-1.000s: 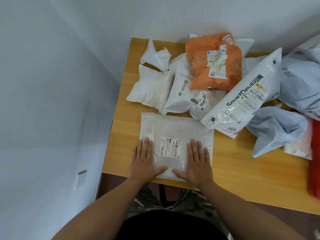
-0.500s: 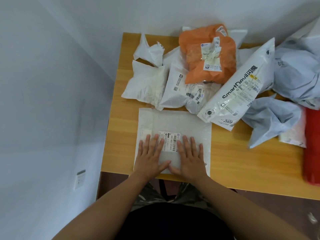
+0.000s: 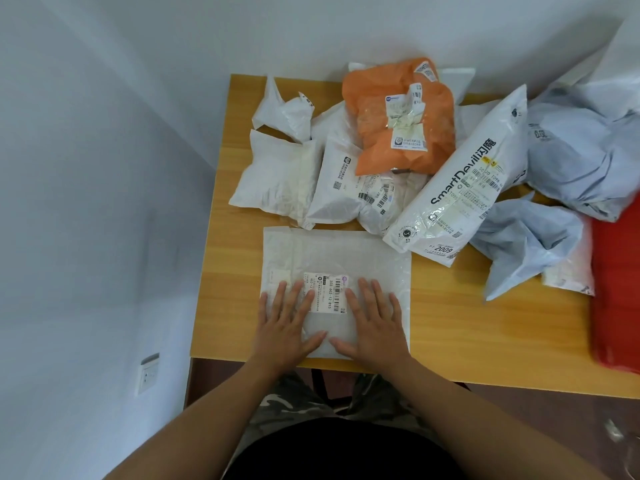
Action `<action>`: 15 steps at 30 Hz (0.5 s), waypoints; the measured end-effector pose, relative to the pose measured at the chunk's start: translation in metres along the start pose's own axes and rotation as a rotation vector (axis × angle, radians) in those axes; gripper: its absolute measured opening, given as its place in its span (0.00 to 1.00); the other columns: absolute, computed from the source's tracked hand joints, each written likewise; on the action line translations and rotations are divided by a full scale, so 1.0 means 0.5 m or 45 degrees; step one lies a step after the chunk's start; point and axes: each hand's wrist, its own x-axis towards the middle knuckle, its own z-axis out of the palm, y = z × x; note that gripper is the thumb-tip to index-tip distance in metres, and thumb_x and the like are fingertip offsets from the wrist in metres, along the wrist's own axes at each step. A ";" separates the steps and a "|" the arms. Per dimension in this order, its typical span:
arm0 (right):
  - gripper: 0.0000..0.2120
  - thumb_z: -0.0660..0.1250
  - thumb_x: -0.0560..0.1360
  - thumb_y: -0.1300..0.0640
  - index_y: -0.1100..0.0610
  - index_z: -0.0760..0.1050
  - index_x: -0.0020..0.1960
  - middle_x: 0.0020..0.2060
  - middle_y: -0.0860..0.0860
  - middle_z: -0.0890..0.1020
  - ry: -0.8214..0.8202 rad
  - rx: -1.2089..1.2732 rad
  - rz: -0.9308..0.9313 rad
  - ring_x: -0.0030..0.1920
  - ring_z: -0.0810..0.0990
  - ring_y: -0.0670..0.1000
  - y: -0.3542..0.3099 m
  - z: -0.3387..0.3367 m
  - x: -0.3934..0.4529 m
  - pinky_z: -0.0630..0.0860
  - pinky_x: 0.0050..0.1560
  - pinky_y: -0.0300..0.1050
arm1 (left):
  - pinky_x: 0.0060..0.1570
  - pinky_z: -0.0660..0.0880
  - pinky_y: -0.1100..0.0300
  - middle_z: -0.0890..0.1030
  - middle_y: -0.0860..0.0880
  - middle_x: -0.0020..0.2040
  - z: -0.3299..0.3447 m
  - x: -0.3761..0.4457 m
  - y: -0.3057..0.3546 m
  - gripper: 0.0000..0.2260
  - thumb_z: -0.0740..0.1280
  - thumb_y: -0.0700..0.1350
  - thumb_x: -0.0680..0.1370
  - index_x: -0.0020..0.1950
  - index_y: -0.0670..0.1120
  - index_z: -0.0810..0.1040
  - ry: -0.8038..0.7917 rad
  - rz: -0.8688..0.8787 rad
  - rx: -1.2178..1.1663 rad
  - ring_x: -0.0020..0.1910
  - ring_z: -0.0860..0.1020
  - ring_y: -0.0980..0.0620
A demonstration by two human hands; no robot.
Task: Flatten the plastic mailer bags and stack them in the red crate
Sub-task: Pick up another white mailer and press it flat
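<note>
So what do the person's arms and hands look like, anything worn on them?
Both forearms are bare, with no sleeves in view. The left hand and right hand have no gloves, rings, watch or bands that show. Lower down, a black top and camouflage shorts show.

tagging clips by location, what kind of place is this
Probably a plain room at home or a small parcel-sorting corner: a wooden table in a bare white corner, a wall socket, and piled mailer bags.

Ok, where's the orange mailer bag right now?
In the head view, the orange mailer bag lies at the table's far edge, atop white bags, just left of the SmartDevil bag.
</note>
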 end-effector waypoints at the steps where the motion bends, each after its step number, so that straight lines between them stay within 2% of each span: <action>1: 0.45 0.60 0.69 0.28 0.54 0.61 0.77 0.78 0.58 0.59 0.013 -0.008 -0.020 0.78 0.55 0.61 0.012 -0.006 -0.004 0.52 0.73 0.64 | 0.73 0.53 0.36 0.57 0.45 0.80 -0.001 -0.004 -0.006 0.38 0.56 0.69 0.76 0.79 0.50 0.57 0.035 0.057 0.006 0.78 0.56 0.40; 5: 0.43 0.59 0.72 0.29 0.53 0.58 0.78 0.79 0.58 0.56 -0.015 -0.048 -0.095 0.79 0.51 0.60 0.072 -0.012 -0.021 0.48 0.76 0.60 | 0.73 0.54 0.37 0.62 0.43 0.78 0.004 -0.010 -0.038 0.34 0.58 0.66 0.77 0.78 0.50 0.61 0.099 0.269 0.063 0.77 0.57 0.39; 11: 0.42 0.58 0.74 0.28 0.54 0.60 0.78 0.79 0.59 0.57 -0.032 -0.066 -0.128 0.79 0.53 0.61 0.086 -0.003 -0.017 0.51 0.77 0.59 | 0.72 0.57 0.38 0.60 0.44 0.78 0.013 -0.004 -0.046 0.34 0.56 0.66 0.77 0.79 0.50 0.58 0.024 0.254 0.029 0.77 0.57 0.39; 15: 0.42 0.58 0.73 0.29 0.55 0.62 0.77 0.78 0.61 0.59 -0.023 -0.089 -0.152 0.78 0.56 0.62 0.086 -0.001 -0.019 0.54 0.75 0.60 | 0.73 0.56 0.39 0.58 0.44 0.79 0.007 -0.005 -0.047 0.33 0.49 0.67 0.80 0.80 0.50 0.53 -0.058 0.256 0.026 0.78 0.56 0.39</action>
